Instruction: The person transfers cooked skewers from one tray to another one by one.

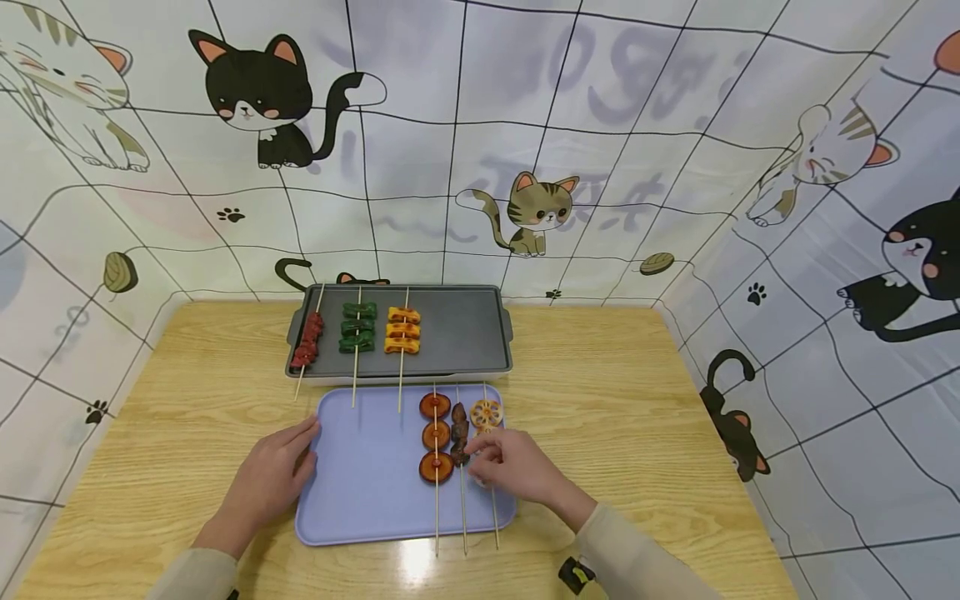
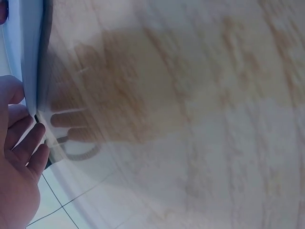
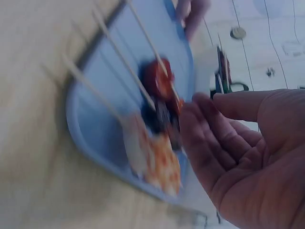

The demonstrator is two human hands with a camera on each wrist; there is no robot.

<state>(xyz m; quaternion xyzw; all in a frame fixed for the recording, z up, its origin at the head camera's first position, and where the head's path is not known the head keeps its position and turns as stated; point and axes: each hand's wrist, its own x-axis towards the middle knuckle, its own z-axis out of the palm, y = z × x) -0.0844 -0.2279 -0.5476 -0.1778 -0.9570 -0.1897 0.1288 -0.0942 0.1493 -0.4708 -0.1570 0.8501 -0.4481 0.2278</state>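
Note:
On the wooden table lies a lavender tray [image 1: 367, 492] holding three skewers. One has round reddish-brown slices [image 1: 436, 468], one dark meat chunks [image 1: 459, 414], one pale lotus root slices [image 1: 486, 412]. My left hand [image 1: 268, 473] rests its fingers against the tray's left edge. Over the lotus root skewer hovers my right hand [image 1: 520, 468], hiding part of it, fingertips close to the meat skewer. In the right wrist view the thumb and loosely bent fingers of that hand [image 3: 252, 148] show nothing held; the picture is blurred.
Behind the tray stands a dark grill pan [image 1: 465, 333]. Across its left half lie a red meat skewer [image 1: 308, 340], a green vegetable skewer [image 1: 357, 327] and a yellow skewer [image 1: 402, 331], their sticks overhanging its front edge. A cat-print curtain [image 1: 420, 158] surrounds the table.

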